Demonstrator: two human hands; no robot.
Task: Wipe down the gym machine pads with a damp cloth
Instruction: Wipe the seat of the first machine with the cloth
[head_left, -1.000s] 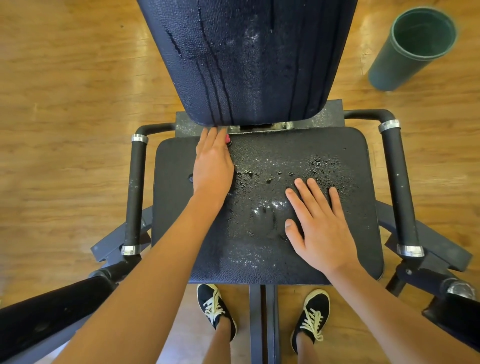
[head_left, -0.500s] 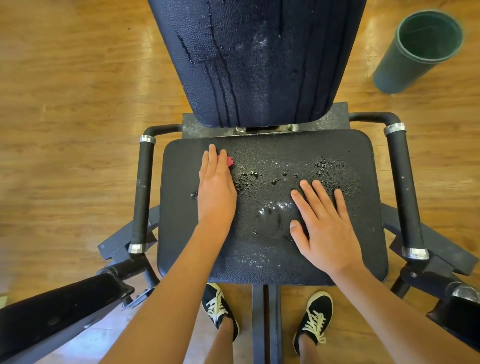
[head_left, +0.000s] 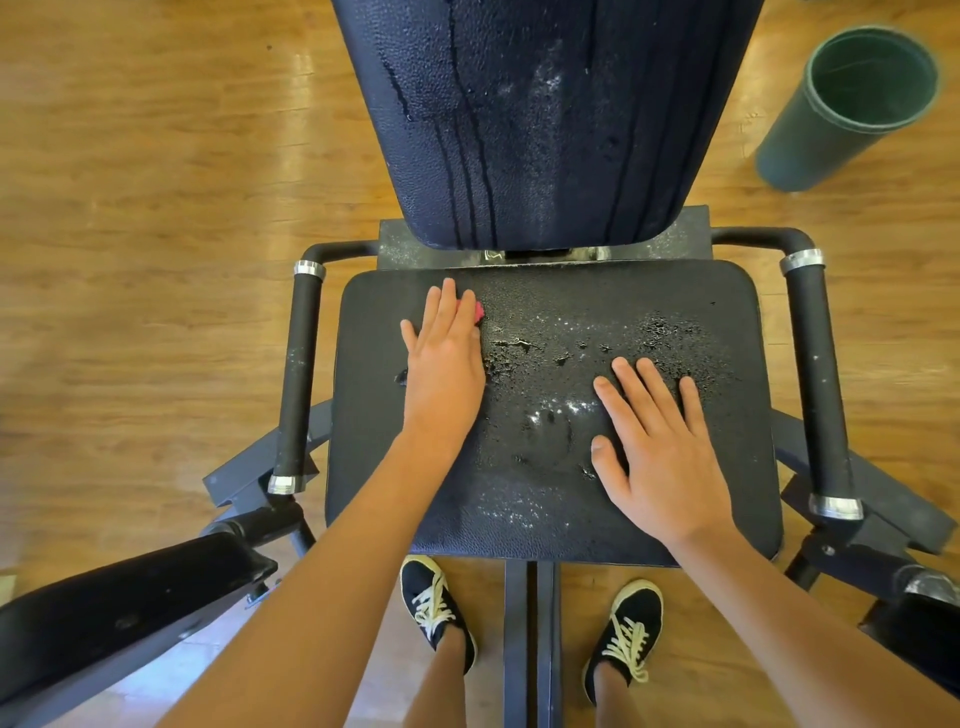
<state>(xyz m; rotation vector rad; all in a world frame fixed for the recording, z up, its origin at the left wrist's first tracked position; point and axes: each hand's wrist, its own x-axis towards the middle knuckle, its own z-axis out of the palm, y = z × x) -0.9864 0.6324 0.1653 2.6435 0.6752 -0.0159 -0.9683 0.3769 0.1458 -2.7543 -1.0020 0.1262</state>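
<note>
The black seat pad (head_left: 363, 415) of the gym machine lies below me, with water beads and wet patches across its middle. The upright back pad (head_left: 545, 119) behind it has wet streaks running down. My left hand (head_left: 444, 364) presses flat, fingers straight, on a pink cloth (head_left: 478, 312) at the seat's rear left. Only a corner of the cloth shows past my fingers. My right hand (head_left: 660, 447) lies flat with spread fingers on the seat's right half, holding nothing.
Black grip handles with metal rings flank the seat on the left (head_left: 298, 379) and on the right (head_left: 818, 384). A dark green bin (head_left: 841, 119) stands on the wooden floor at the far right. A black padded arm (head_left: 119, 623) juts in at the lower left. My shoes stand under the seat's front edge.
My left hand slid the cloth from the seat's rear edge a little toward me, then slightly forward again. My right hand stayed in place on the seat.
</note>
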